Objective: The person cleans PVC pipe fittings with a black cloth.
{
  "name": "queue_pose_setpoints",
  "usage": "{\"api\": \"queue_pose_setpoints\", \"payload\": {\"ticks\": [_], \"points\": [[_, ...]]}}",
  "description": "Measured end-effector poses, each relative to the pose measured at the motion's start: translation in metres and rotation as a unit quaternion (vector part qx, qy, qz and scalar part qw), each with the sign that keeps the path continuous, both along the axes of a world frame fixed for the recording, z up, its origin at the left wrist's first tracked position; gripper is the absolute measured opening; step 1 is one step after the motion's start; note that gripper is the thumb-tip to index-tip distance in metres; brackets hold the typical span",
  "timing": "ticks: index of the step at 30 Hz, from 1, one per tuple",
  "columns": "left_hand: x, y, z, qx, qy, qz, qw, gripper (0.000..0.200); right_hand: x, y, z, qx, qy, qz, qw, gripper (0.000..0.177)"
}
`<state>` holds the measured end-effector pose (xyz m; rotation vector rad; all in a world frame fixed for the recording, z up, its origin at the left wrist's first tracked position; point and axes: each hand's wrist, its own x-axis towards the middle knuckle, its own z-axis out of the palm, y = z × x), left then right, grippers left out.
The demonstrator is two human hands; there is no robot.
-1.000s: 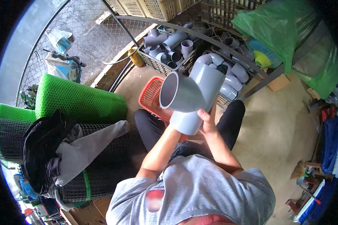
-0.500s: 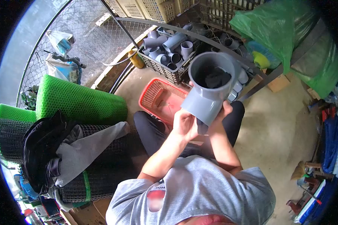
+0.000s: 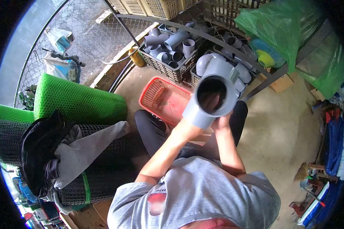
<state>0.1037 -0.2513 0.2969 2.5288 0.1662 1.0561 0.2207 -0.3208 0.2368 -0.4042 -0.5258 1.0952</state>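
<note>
Fittings of grey plastic heap a dark crate and a partly hidden second crate, overlapping too much to count. One red basket stands nearer, thin dark marks on its bottom. Just right of it, above the lap, the left hand and right hand together grip one large pipe fitting; skin shows inside its open mouth, whose hand I cannot tell. Two green mesh rolls lie left.
</note>
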Motion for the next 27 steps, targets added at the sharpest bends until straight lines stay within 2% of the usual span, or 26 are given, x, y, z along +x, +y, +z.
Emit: {"api": "queue_pose_setpoints", "payload": {"ticks": [1,2,4,6,7,8,10,14,16,17,18,20,22,24,25,26,27], "points": [[-0.001,0.003,0.008,-0.019,0.02,0.005,1.0,0.052,-0.007,0.003,-0.019,-0.055,-0.03,-0.049,0.997,0.059],[-0.001,0.007,0.018,-0.038,0.037,0.01,0.999,0.053,-0.003,0.005,-0.046,-0.019,-0.122,-0.03,0.992,0.067],[0.003,0.007,0.029,-0.029,0.065,0.028,0.997,0.055,-0.013,0.006,-0.024,-0.033,-0.151,-0.092,0.984,0.079],[0.006,0.001,0.032,-0.027,-0.022,0.025,0.999,0.051,0.004,0.007,-0.032,-0.037,-0.154,-0.066,0.985,0.084],[0.009,-0.001,0.029,-0.053,-0.016,0.036,0.998,0.049,0.009,0.009,-0.031,-0.039,-0.158,-0.041,0.986,0.089],[0.006,-0.005,0.029,-0.085,-0.003,0.042,0.995,0.04,0.006,0.014,-0.029,-0.068,-0.11,-0.097,0.987,0.09],[-0.001,0.001,0.009,-0.124,0.124,0.011,0.984,0.038,0.004,0.016,0.003,-0.073,-0.102,-0.148,0.981,0.095],[-0.007,0.012,-0.007,-0.141,0.103,0.012,0.985,0.034,-0.007,0.013,0.016,-0.137,-0.151,-0.174,0.963,0.092],[-0.008,0.026,-0.031,-0.022,0.047,0.03,0.998,0.033,-0.012,0.006,0.028,-0.131,-0.101,-0.137,0.977,0.099],[-0.009,0.026,-0.051,-0.287,0.012,0.042,0.957,0.034,-0.011,-0.003,0.039,-0.125,-0.11,-0.09,0.982,0.089],[-0.009,0.025,-0.052,-0.285,0.012,0.038,0.958,0.034,-0.007,0.0,0.035,-0.123,-0.111,-0.095,0.982,0.089],[-0.013,0.021,-0.053,-0.329,-0.014,0.059,0.942,0.033,0.001,0.008,0.021,-0.152,0.047,-0.057,0.986,0.082],[-0.012,0.023,-0.056,-0.337,0.033,0.059,0.939,0.037,-0.007,0.029,0.02,-0.181,0.026,-0.065,0.981,0.078],[-0.012,0.027,-0.061,-0.345,0.124,0.066,0.928,0.045,-0.016,0.04,0.006,-0.09,0.001,-0.044,0.995,0.072],[-0.012,0.031,-0.067,-0.345,0.123,0.066,0.928,0.045,-0.017,0.042,0.007,0.006,0.102,0.069,0.992,0.074],[-0.015,0.034,-0.074,-0.346,0.055,0.051,0.935,0.048,-0.018,0.045,0.009,0.005,0.103,0.07,0.992,0.074],[-0.018,0.037,-0.073,-0.344,-0.014,0.037,0.938,0.051,-0.019,0.05,0.011,-0.089,0.095,0.048,0.99,0.074]]}}
